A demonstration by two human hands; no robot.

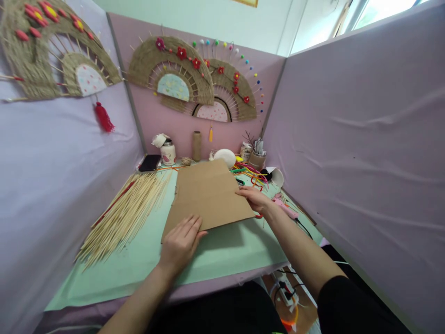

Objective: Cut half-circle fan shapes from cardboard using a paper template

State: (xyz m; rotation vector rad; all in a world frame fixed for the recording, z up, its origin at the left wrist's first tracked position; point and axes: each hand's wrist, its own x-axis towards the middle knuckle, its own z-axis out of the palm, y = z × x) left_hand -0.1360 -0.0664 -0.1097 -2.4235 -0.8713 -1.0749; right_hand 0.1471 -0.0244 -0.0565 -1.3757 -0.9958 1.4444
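A flat brown cardboard sheet (208,190) with faint crease lines lies over the table, its near right corner raised above a shadow. My left hand (182,239) is at its near edge, fingers laid on top and thumb at the edge. With my right hand (255,199) I grip the sheet's right edge; some of those fingers are hidden. Left of the cardboard lies a spread bundle of thin wooden sticks (125,213). Close to my right hand are colourful pipe cleaners (252,172) and a pink glue gun (285,208) with a black cord.
Along the back stand a jar (168,152), a twine spool (196,146) and a pot of tools (257,160). A black phone (149,163) lies at the back left. Woven fan decorations (174,69) hang on the partitions. Below the table's right side is a power strip (287,290).
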